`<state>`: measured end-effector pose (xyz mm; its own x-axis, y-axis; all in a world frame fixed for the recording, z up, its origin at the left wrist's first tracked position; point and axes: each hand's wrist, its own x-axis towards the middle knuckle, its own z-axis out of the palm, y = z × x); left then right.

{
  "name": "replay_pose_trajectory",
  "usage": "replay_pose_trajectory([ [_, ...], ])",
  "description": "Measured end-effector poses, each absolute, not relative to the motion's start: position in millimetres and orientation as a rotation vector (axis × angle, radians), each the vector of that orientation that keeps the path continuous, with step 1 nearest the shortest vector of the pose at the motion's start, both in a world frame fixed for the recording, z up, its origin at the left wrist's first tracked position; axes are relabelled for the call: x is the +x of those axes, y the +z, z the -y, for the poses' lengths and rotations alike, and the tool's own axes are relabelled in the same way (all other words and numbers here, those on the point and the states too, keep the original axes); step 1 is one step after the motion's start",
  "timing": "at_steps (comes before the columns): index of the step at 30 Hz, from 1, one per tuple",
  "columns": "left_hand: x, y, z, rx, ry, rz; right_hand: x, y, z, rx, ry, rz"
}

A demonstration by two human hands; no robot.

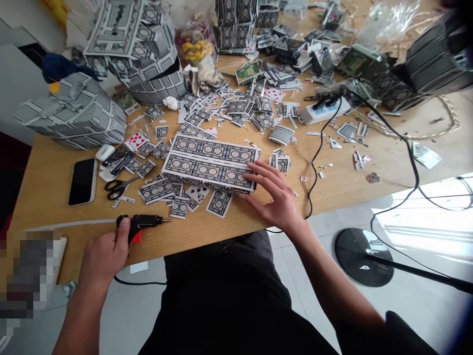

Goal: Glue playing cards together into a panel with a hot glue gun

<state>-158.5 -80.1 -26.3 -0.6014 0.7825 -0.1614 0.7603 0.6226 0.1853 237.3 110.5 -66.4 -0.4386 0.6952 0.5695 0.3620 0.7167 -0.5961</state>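
Observation:
My left hand point(107, 249) is wrapped round a black glue gun point(138, 224) with a red trigger, its nozzle pointing right over the front of the table. My right hand point(275, 197) has its fingers apart, their tips touching the right end of a flat box-like piece made of playing cards point(212, 162). That piece shows two rows of patterned card backs with white borders and rests on loose cards. Scissors point(120, 187) with black handles lie left of it. A card point(219, 203) sticks out below its front edge.
A phone point(83, 181) and a white earbud case point(105, 152) lie on the table point(207, 231) at left. Card-built baskets point(84, 111) stand behind them. Card scraps, a power strip point(325, 111) with black cables and a card structure point(436, 59) are farther back and right.

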Motion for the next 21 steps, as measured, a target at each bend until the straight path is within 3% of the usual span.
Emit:
replay_pose_trajectory([
  [4, -161, -21, 74, 1.238, -0.191, -2.631, 238, -66, -111, -0.784, 0.496, 2.087],
  [14, -170, -21, 89, 1.671, 0.077, -2.803, 238, -67, -108, -0.747, 0.537, 2.036],
  [17, -138, -12, 76, 1.878, 0.282, -2.811, 237, -66, -105, -0.733, 0.529, 2.022],
  [21, -60, -3, 36, 2.273, 0.846, -2.205, 234, -65, -101, -0.753, 0.49, 1.999],
])
